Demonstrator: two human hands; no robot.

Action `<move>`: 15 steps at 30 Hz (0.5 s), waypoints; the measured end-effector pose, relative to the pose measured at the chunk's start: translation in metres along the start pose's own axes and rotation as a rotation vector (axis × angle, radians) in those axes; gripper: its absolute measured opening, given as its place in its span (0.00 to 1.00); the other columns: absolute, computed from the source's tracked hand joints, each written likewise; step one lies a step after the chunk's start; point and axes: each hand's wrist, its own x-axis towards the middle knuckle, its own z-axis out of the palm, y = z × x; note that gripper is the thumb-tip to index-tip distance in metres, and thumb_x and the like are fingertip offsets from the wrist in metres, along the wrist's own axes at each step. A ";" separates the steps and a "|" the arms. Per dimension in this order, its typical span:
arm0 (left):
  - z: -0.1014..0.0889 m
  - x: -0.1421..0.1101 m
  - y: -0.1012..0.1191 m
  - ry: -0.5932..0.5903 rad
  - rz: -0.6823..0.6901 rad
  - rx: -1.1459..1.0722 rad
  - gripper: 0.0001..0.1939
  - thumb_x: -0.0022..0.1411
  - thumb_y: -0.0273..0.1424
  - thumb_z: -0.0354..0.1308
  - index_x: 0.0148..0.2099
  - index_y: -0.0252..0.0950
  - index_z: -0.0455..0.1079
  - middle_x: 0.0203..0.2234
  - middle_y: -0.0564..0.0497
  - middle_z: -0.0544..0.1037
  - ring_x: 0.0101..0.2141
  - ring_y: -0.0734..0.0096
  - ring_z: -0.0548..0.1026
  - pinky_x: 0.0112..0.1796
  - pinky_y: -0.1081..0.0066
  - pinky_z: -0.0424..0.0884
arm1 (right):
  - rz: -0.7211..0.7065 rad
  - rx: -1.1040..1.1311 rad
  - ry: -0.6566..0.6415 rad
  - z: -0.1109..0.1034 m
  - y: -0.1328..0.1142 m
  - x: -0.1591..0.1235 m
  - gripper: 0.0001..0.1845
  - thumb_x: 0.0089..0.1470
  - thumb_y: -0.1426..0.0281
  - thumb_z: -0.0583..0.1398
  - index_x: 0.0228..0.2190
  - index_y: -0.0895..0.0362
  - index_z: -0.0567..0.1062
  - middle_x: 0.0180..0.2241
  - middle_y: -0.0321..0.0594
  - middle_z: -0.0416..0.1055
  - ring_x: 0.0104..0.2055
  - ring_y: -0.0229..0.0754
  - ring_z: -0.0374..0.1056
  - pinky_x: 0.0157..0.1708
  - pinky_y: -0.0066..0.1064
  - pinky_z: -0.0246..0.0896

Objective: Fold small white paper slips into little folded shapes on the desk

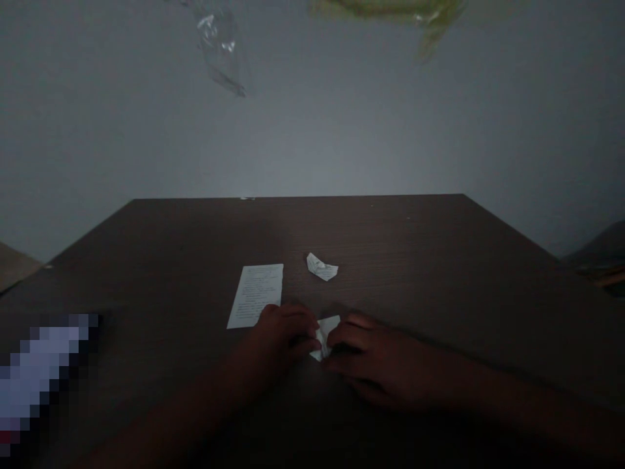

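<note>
My left hand (283, 335) and my right hand (371, 355) rest low on a dark wood-grain table (303, 228), with a small folded piece of white paper (326, 329) pinched between their fingertips. The left hand also lies over the lower right corner of a printed paper slip (254, 296). Farther from me, a crumpled scrap of white paper (322, 267) lies just above the hands, touching neither.
A pixelated, blurred pale object (41, 371) lies at the lower left. Clear plastic (219, 49) and greenish plastic (390, 10) hang at the top of the view. A grey wall (312, 130) stands behind the table's far edge.
</note>
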 end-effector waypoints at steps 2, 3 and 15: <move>0.000 0.000 0.000 -0.017 -0.001 0.003 0.07 0.69 0.22 0.64 0.42 0.40 0.79 0.45 0.52 0.86 0.47 0.61 0.83 0.52 0.60 0.74 | 0.010 -0.004 -0.007 0.000 -0.001 0.000 0.17 0.69 0.74 0.60 0.56 0.59 0.80 0.55 0.51 0.75 0.55 0.51 0.66 0.56 0.43 0.68; 0.000 0.000 0.000 -0.024 0.002 -0.002 0.06 0.68 0.22 0.64 0.41 0.40 0.79 0.45 0.52 0.86 0.46 0.62 0.83 0.52 0.60 0.74 | 0.020 -0.008 -0.010 0.000 -0.002 0.000 0.17 0.69 0.73 0.61 0.56 0.59 0.80 0.55 0.51 0.75 0.55 0.51 0.66 0.55 0.43 0.69; -0.002 0.000 -0.002 -0.033 -0.036 -0.008 0.05 0.66 0.22 0.67 0.40 0.38 0.78 0.44 0.50 0.82 0.45 0.60 0.81 0.49 0.58 0.75 | 0.025 -0.025 0.002 0.008 0.005 0.000 0.17 0.68 0.72 0.61 0.56 0.57 0.79 0.55 0.50 0.76 0.54 0.52 0.68 0.53 0.43 0.69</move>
